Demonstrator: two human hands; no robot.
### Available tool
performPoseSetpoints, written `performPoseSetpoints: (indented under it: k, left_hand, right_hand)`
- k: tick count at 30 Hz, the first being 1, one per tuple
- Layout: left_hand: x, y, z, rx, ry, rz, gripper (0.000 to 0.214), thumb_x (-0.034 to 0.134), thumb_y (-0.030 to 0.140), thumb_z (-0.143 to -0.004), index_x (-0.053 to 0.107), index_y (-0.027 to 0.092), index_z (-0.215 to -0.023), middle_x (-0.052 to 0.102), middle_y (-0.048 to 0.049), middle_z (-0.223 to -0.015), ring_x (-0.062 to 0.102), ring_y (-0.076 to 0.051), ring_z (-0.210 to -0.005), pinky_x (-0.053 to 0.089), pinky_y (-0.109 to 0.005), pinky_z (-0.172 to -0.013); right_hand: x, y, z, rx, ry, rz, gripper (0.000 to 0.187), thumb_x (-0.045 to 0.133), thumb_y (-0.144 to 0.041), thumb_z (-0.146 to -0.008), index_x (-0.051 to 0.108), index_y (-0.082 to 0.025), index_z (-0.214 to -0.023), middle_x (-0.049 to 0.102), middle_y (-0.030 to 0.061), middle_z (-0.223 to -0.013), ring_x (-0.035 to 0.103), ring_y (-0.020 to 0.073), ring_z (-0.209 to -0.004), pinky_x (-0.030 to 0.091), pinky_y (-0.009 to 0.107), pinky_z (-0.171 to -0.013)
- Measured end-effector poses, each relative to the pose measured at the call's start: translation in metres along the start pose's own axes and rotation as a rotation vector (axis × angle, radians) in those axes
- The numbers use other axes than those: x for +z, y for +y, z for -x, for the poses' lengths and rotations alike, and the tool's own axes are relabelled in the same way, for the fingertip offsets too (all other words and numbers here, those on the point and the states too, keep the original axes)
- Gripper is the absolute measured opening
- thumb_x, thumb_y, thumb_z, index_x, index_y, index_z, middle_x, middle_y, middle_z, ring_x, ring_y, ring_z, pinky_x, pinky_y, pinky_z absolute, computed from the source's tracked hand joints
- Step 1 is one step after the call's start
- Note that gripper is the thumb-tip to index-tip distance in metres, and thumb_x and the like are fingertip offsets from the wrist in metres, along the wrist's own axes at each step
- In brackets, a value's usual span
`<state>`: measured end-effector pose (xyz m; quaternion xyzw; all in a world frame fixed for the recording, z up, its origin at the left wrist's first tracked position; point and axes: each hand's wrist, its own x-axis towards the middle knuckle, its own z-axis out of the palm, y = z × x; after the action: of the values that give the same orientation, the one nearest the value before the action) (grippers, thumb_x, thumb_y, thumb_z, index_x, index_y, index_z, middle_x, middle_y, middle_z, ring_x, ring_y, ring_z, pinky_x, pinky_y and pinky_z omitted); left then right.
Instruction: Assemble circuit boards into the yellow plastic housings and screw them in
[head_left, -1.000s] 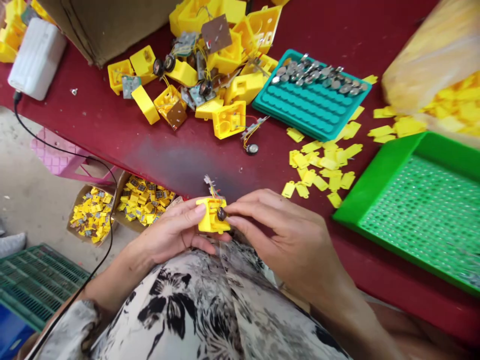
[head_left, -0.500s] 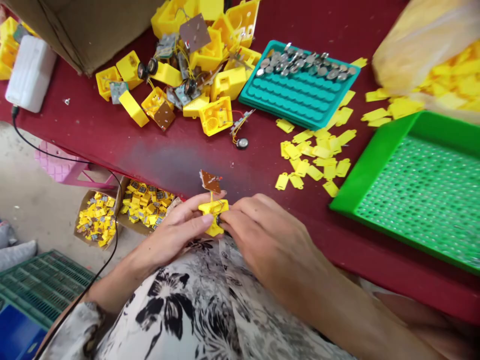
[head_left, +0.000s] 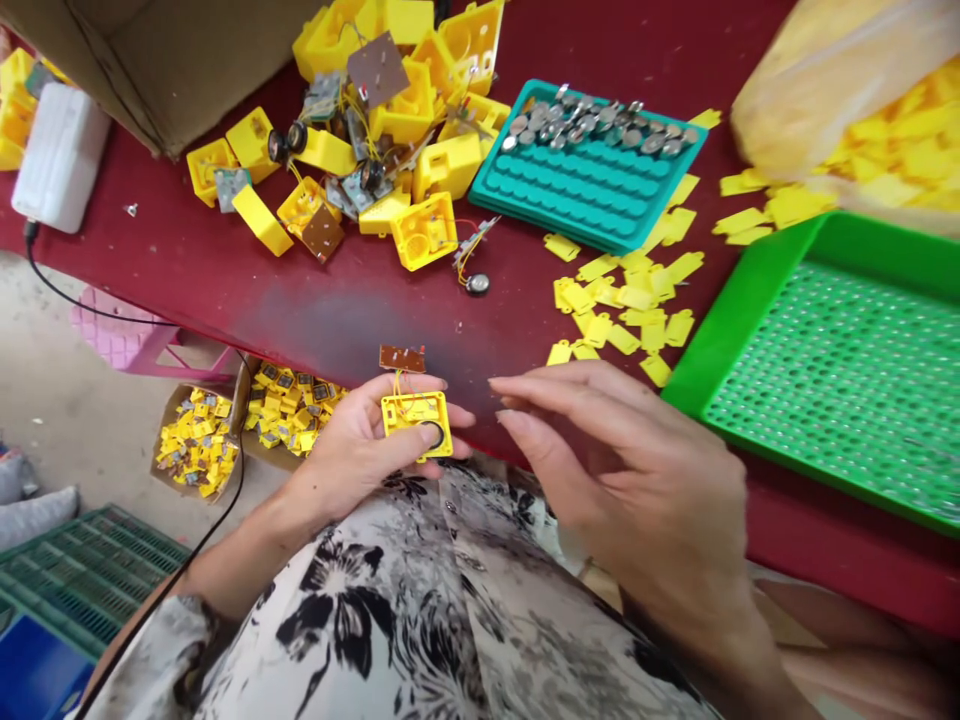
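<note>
- Table [head_left: 202,275]: dark red, running across the whole view, a greyish patch near its front edge.
- Green tray [head_left: 694,365]: on the table at right, its floor a close grid of holes.
- Carton [head_left: 210,70]: top left, cut off by the picture's edge.
- Bag [head_left: 795,95]: top right, yellow tabs spilling from it.
- Heap [head_left: 450,165]: yellow shells, boards and wires, beside the carton.
- Teal tray [head_left: 577,195]: between heap and bag, metal discs [head_left: 581,125] massed along its far side.
- Right hand [head_left: 645,470]: raised at the table's edge, thumb and forefinger slightly parted, just right of the case and not touching it.
- Left hand [head_left: 367,425]: gripping the case, thumb on top, fingers under and behind.
- Case [head_left: 414,405]: yellow, hollow side up, held in the left hand above the lap.
- Board [head_left: 401,357]: brown, beyond the case's far edge, joined to it by yellow wires.
- Speaker [head_left: 434,434]: black and round, inside the case, partly under the left thumb.
</note>
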<state>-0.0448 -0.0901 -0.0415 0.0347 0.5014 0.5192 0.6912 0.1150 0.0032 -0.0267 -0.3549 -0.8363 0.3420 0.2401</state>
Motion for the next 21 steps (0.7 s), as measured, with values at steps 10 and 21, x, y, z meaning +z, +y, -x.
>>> performPoseSetpoints:
  k: [10,21]
  left_hand:
    - [0.002,0.0,0.005,-0.12,-0.227,-0.027,0.033,0.075,0.023,-0.081,0.057,0.016,-0.107,0.076,-0.0112,-0.1,0.074,-0.017,-0.082,0.055,-0.024,-0.065]
    - [-0.006,0.004,0.007,-0.167,-0.277,-0.014,0.027,0.071,0.021,-0.081,0.059,0.018,-0.105,0.074,-0.0101,-0.102,0.071,-0.018,-0.084,0.052,-0.026,-0.069]
  right_hand:
    - [0.016,0.011,-0.004,0.202,0.047,-0.158,0.011,0.059,-0.023,-0.09,0.068,-0.02,-0.094,0.071,0.0033,-0.084,0.067,0.0143,-0.072,0.054,0.027,-0.067]
    - [0.016,0.015,-0.029,0.443,-0.243,-0.602,0.025,0.069,-0.035,-0.082,0.066,-0.018,-0.1,0.07,0.0026,-0.08,0.059,0.0087,-0.053,0.049,0.02,-0.046]
